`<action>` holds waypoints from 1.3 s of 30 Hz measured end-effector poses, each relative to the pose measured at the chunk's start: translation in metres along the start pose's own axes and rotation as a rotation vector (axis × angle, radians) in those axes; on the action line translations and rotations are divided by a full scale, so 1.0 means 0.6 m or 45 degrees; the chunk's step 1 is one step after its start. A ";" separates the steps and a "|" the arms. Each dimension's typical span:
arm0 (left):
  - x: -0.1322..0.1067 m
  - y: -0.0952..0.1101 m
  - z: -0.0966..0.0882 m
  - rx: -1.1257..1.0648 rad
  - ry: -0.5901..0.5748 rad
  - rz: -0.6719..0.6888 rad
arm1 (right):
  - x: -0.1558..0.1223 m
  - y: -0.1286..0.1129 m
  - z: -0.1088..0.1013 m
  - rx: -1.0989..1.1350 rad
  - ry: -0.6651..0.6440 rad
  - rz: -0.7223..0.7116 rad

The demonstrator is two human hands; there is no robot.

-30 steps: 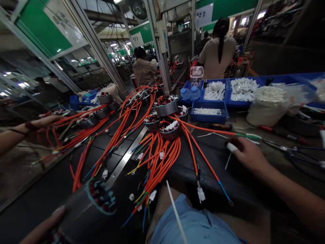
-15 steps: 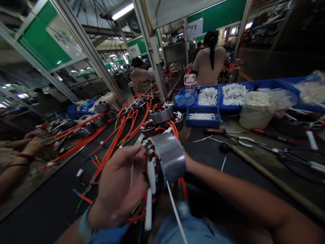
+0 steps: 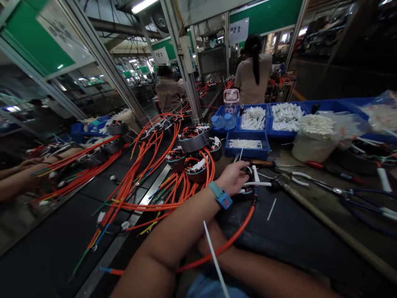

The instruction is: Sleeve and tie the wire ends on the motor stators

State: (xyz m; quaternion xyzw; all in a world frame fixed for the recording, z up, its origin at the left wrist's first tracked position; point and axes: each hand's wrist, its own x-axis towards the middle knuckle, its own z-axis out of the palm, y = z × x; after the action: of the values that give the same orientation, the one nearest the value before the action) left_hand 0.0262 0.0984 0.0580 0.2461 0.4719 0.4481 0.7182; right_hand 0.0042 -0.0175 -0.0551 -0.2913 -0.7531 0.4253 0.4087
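In front of the blue tray [image 3: 260, 154] of white strips [image 3: 245, 143], the left hand [image 3: 233, 178] covers an orange-cabled part [image 3: 247, 190], its fingers [image 3: 243, 166] gripping or not I cannot tell, while bins [image 3: 281, 134] behind the tray hold white tubes [image 3: 285, 114].

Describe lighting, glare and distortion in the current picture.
Head view: dim overall, with the ceiling lamp bright at the top; head view: glare on the metal strip; head view: the slanting post suggests wide-angle distortion; head view: the left hand is fairly clear, its fingertips partly obscured.
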 end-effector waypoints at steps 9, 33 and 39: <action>-0.182 -0.004 -0.307 1.825 0.282 0.684 | -0.109 0.040 -0.089 -0.045 0.270 0.143; -0.289 -0.051 -0.158 2.040 -0.257 0.478 | -0.172 -0.009 -0.175 1.512 0.411 0.940; -0.117 0.006 -0.098 2.319 -0.349 1.150 | -0.192 -0.027 -0.238 1.425 0.446 0.799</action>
State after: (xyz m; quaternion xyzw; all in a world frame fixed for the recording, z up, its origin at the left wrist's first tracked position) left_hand -0.0392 0.0344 0.0677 0.9018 0.4100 0.1164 0.0708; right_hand 0.1829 -0.0584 -0.0397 -0.3054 -0.2205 0.7974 0.4714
